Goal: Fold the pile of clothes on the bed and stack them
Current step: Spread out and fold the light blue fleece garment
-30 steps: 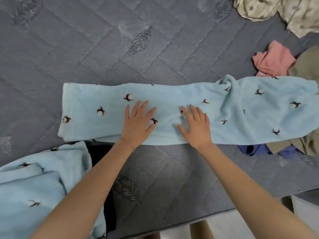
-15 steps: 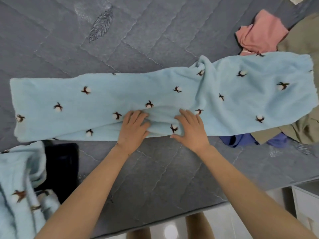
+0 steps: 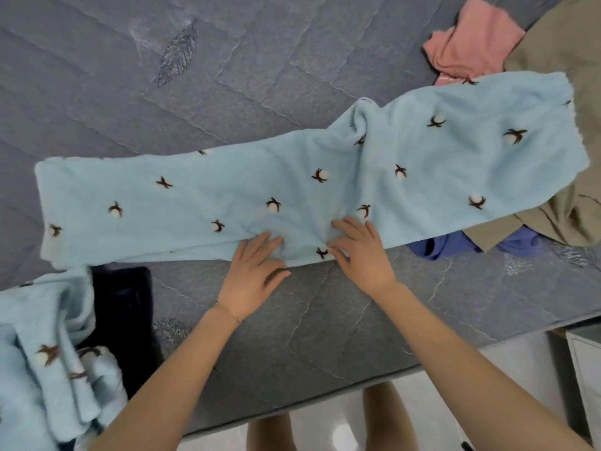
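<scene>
Light-blue fleece trousers [image 3: 227,196] with small brown-and-white cotton motifs lie stretched left to right across the grey quilted bed [image 3: 97,76]. Their right end drapes over the unfolded pile. My left hand [image 3: 250,278] and my right hand [image 3: 364,258] rest side by side on the trousers' near edge, around the middle of their length. The fingers of both lie fairly straight on the cloth, and creases gather between the hands. At the lower left sits a matching light-blue fleece garment [image 3: 39,369], partly on a dark garment [image 3: 123,314].
The unfolded pile at the right holds a pink garment [image 3: 471,47], a khaki one [image 3: 572,60] and a blue one [image 3: 435,247] poking out below the trousers. The bed's near edge runs across the bottom; a white cabinet [image 3: 585,369] stands on the floor at the lower right.
Both hands slid from the middle of the trousers back to their near edge and came closer together. The cloth between them has bunched into creases.
</scene>
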Action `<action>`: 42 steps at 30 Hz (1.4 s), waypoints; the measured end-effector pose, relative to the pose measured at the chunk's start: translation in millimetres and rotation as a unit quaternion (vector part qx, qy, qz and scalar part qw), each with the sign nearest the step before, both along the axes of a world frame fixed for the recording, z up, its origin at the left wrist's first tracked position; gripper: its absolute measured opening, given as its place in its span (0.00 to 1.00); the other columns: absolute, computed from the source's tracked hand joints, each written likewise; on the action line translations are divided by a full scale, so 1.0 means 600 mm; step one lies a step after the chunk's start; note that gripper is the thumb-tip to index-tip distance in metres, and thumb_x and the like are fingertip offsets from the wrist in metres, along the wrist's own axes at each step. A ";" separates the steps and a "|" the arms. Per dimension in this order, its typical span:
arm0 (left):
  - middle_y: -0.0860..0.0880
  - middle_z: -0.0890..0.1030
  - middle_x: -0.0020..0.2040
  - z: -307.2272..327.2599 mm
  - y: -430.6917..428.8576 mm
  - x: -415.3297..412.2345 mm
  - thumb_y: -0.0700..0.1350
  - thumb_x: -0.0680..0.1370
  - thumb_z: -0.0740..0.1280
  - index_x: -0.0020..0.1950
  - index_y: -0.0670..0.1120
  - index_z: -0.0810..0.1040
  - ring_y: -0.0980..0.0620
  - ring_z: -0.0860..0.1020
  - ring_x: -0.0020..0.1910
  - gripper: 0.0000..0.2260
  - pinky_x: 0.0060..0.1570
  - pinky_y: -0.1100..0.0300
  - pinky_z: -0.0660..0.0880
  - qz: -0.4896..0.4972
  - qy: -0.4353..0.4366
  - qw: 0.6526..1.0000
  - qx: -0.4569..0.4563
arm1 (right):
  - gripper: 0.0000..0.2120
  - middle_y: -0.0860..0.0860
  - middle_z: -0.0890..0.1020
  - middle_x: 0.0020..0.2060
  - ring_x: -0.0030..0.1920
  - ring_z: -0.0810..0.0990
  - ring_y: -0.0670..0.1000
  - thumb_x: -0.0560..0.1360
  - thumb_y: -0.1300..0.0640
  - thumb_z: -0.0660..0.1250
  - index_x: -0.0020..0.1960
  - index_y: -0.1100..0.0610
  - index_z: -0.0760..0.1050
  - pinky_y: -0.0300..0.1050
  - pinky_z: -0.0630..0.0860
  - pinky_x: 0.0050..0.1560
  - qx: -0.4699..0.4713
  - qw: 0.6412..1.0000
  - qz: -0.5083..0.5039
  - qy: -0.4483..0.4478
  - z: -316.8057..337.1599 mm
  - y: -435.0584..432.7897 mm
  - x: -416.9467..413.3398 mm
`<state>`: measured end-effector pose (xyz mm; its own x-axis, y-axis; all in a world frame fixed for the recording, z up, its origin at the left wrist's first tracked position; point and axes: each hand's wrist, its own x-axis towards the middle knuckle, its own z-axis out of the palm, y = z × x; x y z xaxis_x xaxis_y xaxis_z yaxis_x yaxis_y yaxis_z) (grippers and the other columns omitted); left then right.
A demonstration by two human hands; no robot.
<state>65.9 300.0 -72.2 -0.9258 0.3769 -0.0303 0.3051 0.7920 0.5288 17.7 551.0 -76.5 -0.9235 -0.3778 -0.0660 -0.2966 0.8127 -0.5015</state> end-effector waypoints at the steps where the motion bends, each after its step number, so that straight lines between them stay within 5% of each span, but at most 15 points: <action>1: 0.45 0.77 0.67 0.000 -0.001 0.001 0.54 0.82 0.58 0.48 0.46 0.83 0.42 0.69 0.71 0.18 0.67 0.39 0.67 0.003 0.000 1.000 -0.008 | 0.10 0.54 0.81 0.61 0.65 0.76 0.60 0.74 0.51 0.66 0.47 0.55 0.83 0.69 0.70 0.63 0.004 1.000 -0.007 -0.011 -0.001 0.000 0.002; 7: 0.44 0.68 0.75 0.018 -0.021 -0.027 0.55 0.81 0.57 0.70 0.47 0.74 0.43 0.60 0.76 0.21 0.74 0.41 0.53 0.073 0.005 0.992 -0.101 | 0.28 0.57 0.69 0.73 0.74 0.63 0.62 0.76 0.39 0.56 0.69 0.51 0.74 0.65 0.55 0.73 0.072 0.996 -0.030 -0.032 0.020 -0.021 -0.009; 11: 0.49 0.46 0.81 0.024 -0.028 -0.059 0.64 0.81 0.50 0.80 0.56 0.48 0.49 0.43 0.79 0.30 0.74 0.38 0.42 0.112 -0.187 0.958 -0.187 | 0.32 0.54 0.53 0.79 0.79 0.46 0.58 0.78 0.35 0.52 0.79 0.47 0.57 0.61 0.41 0.75 0.145 0.980 -0.051 -0.123 0.033 -0.018 -0.026; 14: 0.51 0.36 0.80 0.030 -0.036 -0.082 0.65 0.80 0.49 0.79 0.59 0.39 0.51 0.36 0.78 0.32 0.74 0.38 0.39 0.126 -0.263 0.929 -0.228 | 0.34 0.56 0.56 0.79 0.79 0.50 0.61 0.76 0.34 0.48 0.78 0.48 0.59 0.64 0.44 0.75 0.146 0.984 -0.063 -0.081 0.043 -0.003 -0.041; 20: 0.47 0.39 0.80 0.061 0.043 -0.126 0.68 0.76 0.41 0.79 0.58 0.43 0.47 0.36 0.78 0.33 0.73 0.42 0.34 0.116 -0.152 0.960 -0.206 | 0.33 0.57 0.62 0.77 0.77 0.55 0.63 0.76 0.36 0.53 0.76 0.50 0.64 0.66 0.51 0.74 0.133 0.986 -0.098 -0.028 0.068 0.066 -0.096; 24: 0.46 0.45 0.81 0.062 0.156 -0.183 0.67 0.78 0.45 0.80 0.55 0.49 0.45 0.42 0.79 0.32 0.74 0.38 0.40 0.084 -0.086 0.976 -0.183 | 0.33 0.57 0.62 0.76 0.76 0.56 0.63 0.75 0.37 0.56 0.77 0.51 0.63 0.63 0.47 0.74 0.137 0.983 -0.121 0.012 0.087 0.148 -0.143; 34: 0.47 0.44 0.81 0.060 0.438 -0.277 0.66 0.79 0.47 0.80 0.57 0.48 0.46 0.40 0.79 0.31 0.75 0.40 0.40 0.084 -0.085 0.985 -0.125 | 0.35 0.59 0.62 0.76 0.77 0.56 0.62 0.75 0.37 0.52 0.77 0.51 0.61 0.63 0.48 0.75 0.135 0.981 -0.141 0.007 0.120 0.358 -0.280; 42: 0.49 0.43 0.81 0.072 0.539 -0.328 0.68 0.77 0.47 0.80 0.59 0.46 0.47 0.40 0.79 0.33 0.75 0.44 0.38 0.112 -0.104 0.982 -0.109 | 0.37 0.58 0.60 0.77 0.77 0.59 0.61 0.74 0.36 0.65 0.78 0.51 0.61 0.64 0.58 0.73 0.096 0.978 -0.186 -0.004 0.112 0.456 -0.316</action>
<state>-130.9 623.6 -28.8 -0.9498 0.1280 -0.2857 0.0131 0.9281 0.3721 -171.7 824.4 -9.5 -0.9940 0.0033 -0.1096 0.0396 0.9429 -0.3308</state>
